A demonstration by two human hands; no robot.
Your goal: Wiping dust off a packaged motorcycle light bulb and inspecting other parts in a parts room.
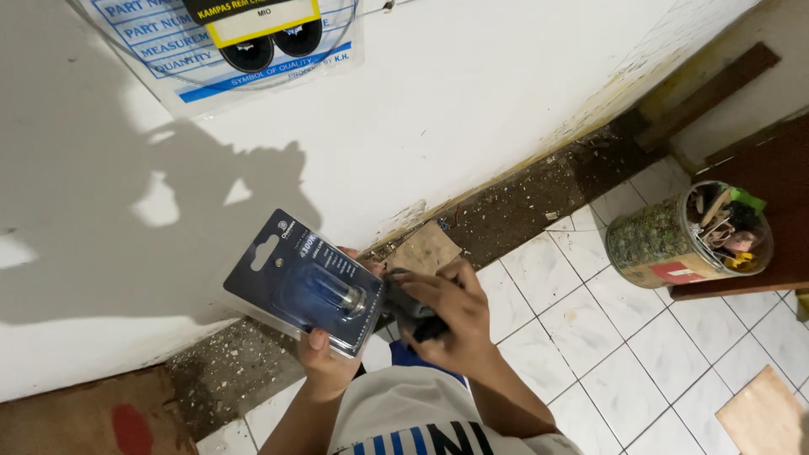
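White wall [472, 93] behind, tiled floor [607, 337] below, debris along the base; tin of scraps [687, 236] well off right; blue blister pack [303, 282] pinched in left hand [324, 358], probably light, stiff, slippery, best gripped by card edge; dark object [413, 312] clasped in right hand [451, 316].

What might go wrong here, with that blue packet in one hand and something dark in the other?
The left hand pinches the blue blister pack by its lower edge only, so it may slip and drop onto the tiled floor. The right hand presses a dark object close against the pack; it is too hidden to identify, but a slip there might nick the left fingers.
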